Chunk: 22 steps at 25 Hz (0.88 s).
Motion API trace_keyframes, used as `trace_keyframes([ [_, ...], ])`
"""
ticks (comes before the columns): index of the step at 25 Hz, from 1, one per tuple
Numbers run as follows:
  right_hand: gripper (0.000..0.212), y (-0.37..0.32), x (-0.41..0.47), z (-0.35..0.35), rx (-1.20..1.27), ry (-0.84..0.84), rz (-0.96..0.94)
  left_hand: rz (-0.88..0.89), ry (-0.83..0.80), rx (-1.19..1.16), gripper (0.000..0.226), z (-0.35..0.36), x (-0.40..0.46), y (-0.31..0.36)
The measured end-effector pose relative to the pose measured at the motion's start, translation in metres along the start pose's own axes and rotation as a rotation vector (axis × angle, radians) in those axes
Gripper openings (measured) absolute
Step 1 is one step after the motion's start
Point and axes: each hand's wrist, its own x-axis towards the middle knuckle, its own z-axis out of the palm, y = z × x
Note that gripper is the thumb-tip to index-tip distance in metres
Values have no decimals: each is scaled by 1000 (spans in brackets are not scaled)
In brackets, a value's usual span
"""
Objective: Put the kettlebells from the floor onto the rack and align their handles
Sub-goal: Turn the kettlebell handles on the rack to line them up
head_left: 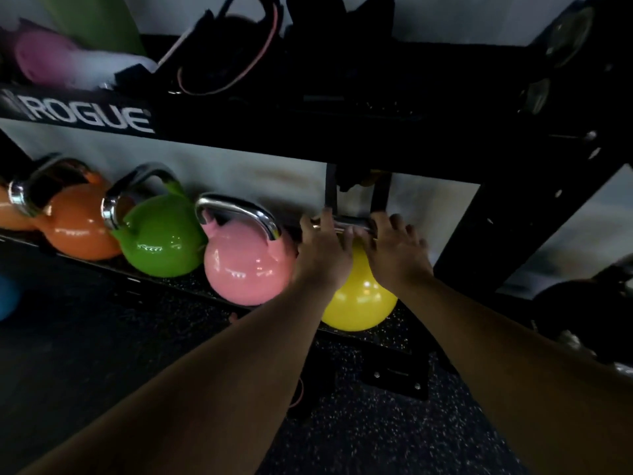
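Speckled black rubber flooring [359,440] runs under a black steel rack [496,214] set against a pale wall. Both hands sit on the polished chrome handle [349,223] of a glossy round yellow kettlebell [359,303], which rests on the rack's low rubber-lined shelf [404,334]. The left hand [323,250] wraps its grip around the handle's left part, fingers curled over the bar. The right hand [397,252] lies on the handle's right end with fingers partly spread; I cannot tell how firmly its grip closes.

Touching or just beside the left hand stands a shiny pink kettlebell [245,265] with a curved chrome handle. Further left along the same shelf come a glossy green kettlebell [159,238], then an orange kettlebell [77,224], and another orange one at the frame's edge, all ball-shaped with steel handles turned at differing angles.

Above the grip, a black crossbar bears white "ROGUE" lettering [90,116]. The upper shelf holds dark, blurred straps and a soft pink item [41,54]. Right of the grip, beyond the upright, dark rounded weights [582,310] sit on the floor.
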Motion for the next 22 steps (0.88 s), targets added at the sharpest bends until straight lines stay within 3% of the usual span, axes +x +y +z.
trace_keyframes([
  [8, 49, 18, 12, 2, 403, -120, 84, -10, 48, -266, 76, 17, -1, -26],
  [12, 38, 9, 8, -2, 504, -45, 192, -78, -20, -432, 88, 22, 10, -24],
  [16, 41, -11, -9, 10, 483, 117, 331, 3, -170, -538, 89, 12, 27, -32],
  [19, 45, -9, -27, 15, 509, 235, 414, -34, -137, -674, 89, 26, 18, -26],
  [22, 46, 4, -23, 4, 741, 133, 439, -83, -121, -715, 87, 32, 14, -18],
])
